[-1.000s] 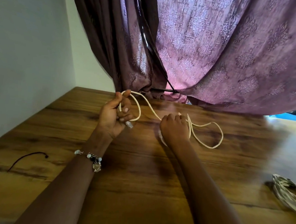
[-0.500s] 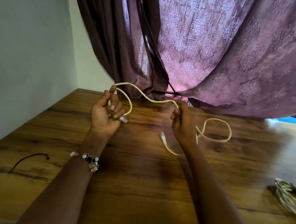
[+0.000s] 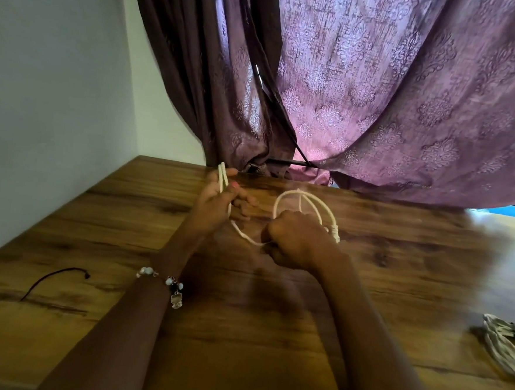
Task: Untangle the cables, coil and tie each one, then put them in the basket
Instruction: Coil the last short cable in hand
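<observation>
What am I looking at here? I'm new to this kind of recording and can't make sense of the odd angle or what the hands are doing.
There is no machine: a person wears a wide-angle camera on the head, looking forward and down, so you see their own two arms from above. The single current picture is that head view. The left hand grips a doubled stretch of a cream cable; the right hand is closed around another part of it, with loops standing up beyond the knuckles. The hands are blurred, so finer detail is unclear. Everything happens over a wooden table. On it lie a thin dark cord at the left and a pale striped bundle at the right edge. A purple curtain hangs behind. No basket is in view.
</observation>
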Available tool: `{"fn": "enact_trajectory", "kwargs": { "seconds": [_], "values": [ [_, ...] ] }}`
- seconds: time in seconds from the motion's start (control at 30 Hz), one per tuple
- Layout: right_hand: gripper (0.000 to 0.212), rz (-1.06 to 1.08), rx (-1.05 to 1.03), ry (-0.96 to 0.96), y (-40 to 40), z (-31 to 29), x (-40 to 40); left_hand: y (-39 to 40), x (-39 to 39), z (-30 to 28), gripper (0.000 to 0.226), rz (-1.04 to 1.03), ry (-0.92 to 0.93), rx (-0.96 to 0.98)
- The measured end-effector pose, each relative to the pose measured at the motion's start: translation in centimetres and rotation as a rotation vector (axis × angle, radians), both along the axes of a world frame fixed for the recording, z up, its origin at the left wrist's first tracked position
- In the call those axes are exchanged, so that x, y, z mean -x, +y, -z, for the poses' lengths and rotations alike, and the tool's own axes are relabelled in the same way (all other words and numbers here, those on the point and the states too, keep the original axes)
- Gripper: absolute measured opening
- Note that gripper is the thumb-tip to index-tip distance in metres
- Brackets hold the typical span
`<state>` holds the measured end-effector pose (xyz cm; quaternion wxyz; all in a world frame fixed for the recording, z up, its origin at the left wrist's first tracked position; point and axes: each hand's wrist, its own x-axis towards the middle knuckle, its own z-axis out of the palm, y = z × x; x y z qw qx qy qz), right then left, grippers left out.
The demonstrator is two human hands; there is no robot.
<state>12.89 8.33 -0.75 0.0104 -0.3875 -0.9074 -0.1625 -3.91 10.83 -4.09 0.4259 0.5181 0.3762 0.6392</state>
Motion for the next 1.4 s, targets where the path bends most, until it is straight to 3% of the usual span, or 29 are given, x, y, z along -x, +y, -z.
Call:
{"fn": "enact_trajectory", "kwargs": {
  "seconds": [0.1, 0.23, 0.3, 0.4, 0.53, 0.67, 0.83, 0.93, 1.03, 1.1, 1.17, 1.27, 1.33, 1.4],
  "values": [
    [0.016, -0.19, -0.14, 0.215, 0.2, -0.4, -0.3, 0.1, -0.4, 0.9, 0.019, 0.051, 0.259, 0.056],
    [0.02, -0.192, -0.265, 0.579, 1.2, -0.8, -2.0, -0.4, -0.2, 1.2, 0.018, 0.147, 0.523, 0.113],
    [0.025, -0.14, -0.202, 0.749, 1.7, -1.0, -3.0, -0.9, -0.6, 1.0, 0.019, 0.226, 0.556, 0.136],
    [0.021, -0.096, -0.172, 0.888, 3.0, -0.5, -4.3, -1.8, -1.7, 0.2, 0.027, 0.307, 0.43, 0.166],
    [0.021, -0.009, -0.366, 0.765, 3.9, 0.5, -5.0, -1.9, -1.7, -0.1, 0.042, 0.362, 0.291, 0.19],
    [0.021, 0.197, -0.46, 0.674, 4.1, 1.0, -5.2, -1.2, -0.7, 0.0, 0.074, 0.538, 0.192, 0.287],
    [0.028, 0.341, -0.356, 0.605, 4.6, 1.3, -5.7, -1.7, -1.0, -0.1, 0.04, 0.452, 0.286, 0.275],
    [0.027, 0.195, -0.321, 0.673, 5.0, 1.4, -6.0, -1.4, -0.5, 0.2, 0.039, 0.391, 0.228, 0.307],
    [0.029, -0.089, -0.367, 0.879, 4.8, 1.2, -5.7, -1.0, -0.3, 0.3, 0.043, 0.341, 0.126, 0.304],
    [0.033, -0.232, -0.266, 0.989, 4.1, 0.5, -4.2, -0.7, -0.4, 0.4, 0.051, 0.287, 0.097, 0.318],
    [0.051, -0.304, -0.057, 0.875, 3.5, 0.7, -2.6, -0.6, -0.6, 0.3, 0.054, 0.254, 0.093, 0.326],
    [0.076, -0.267, 0.026, 0.493, 3.6, 2.1, -1.7, -0.8, -0.7, 0.3, 0.056, 0.265, 0.107, 0.328],
    [0.064, -0.285, 0.041, 0.477, 3.8, 2.4, -1.9, -0.9, -0.7, 0.2, 0.058, 0.291, 0.11, 0.351],
    [0.037, -0.328, 0.013, 0.558, 3.9, 2.2, -2.2, -1.0, -1.0, 0.0, 0.059, 0.33, 0.108, 0.362]
  ]
}}
